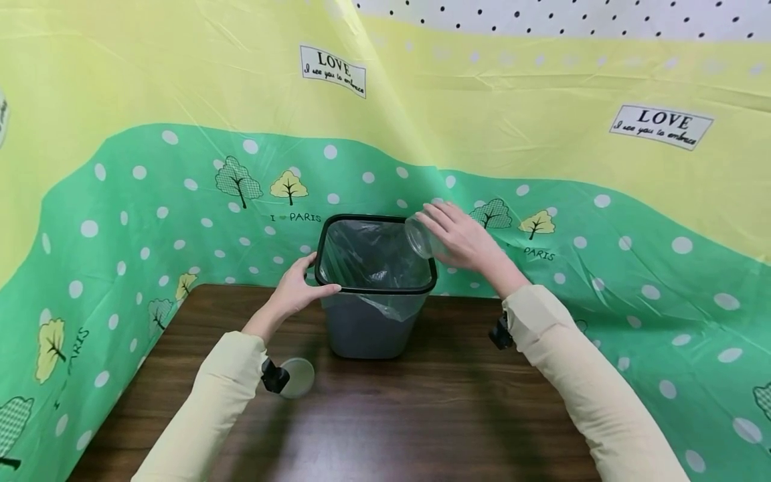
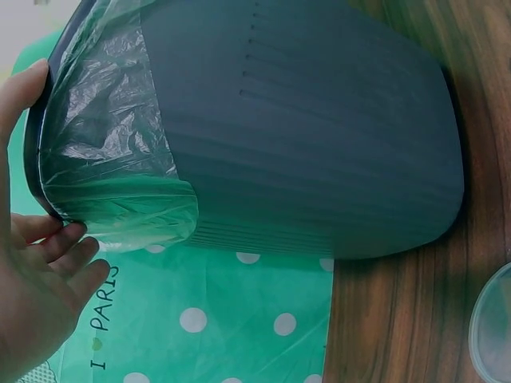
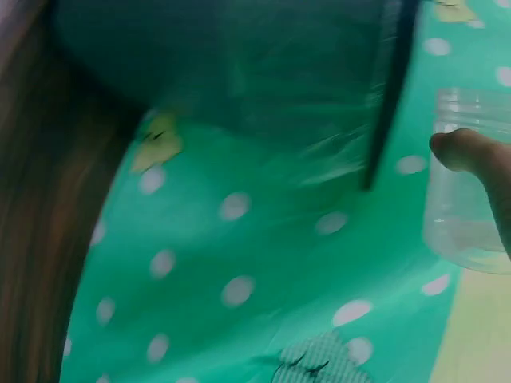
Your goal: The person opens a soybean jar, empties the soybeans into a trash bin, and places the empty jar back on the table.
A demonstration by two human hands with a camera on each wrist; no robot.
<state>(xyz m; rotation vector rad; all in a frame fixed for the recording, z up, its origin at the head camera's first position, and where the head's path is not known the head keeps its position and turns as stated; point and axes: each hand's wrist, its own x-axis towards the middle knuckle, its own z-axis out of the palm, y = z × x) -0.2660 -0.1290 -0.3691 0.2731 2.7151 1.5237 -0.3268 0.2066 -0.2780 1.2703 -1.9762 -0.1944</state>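
A grey trash bin (image 1: pixel 369 328) stands on the table, lined with a clear plastic bag (image 2: pixel 112 120) folded over its black rim (image 1: pixel 379 290). My left hand (image 1: pixel 295 288) holds the rim at its left corner, thumb on the front side and fingers farther back. With my right hand (image 1: pixel 460 237) I grip a clear plastic jar (image 3: pixel 459 215), tilted with its mouth toward the bin, over the right edge of the rim. Whether anything is in the jar cannot be made out. A round clear lid (image 1: pixel 299 379) lies on the table near my left wrist.
The dark wooden table (image 1: pixel 385 428) reaches back to a green and yellow printed cloth (image 1: pixel 199 201) hung behind and along both sides. The bin stands close to the back cloth.
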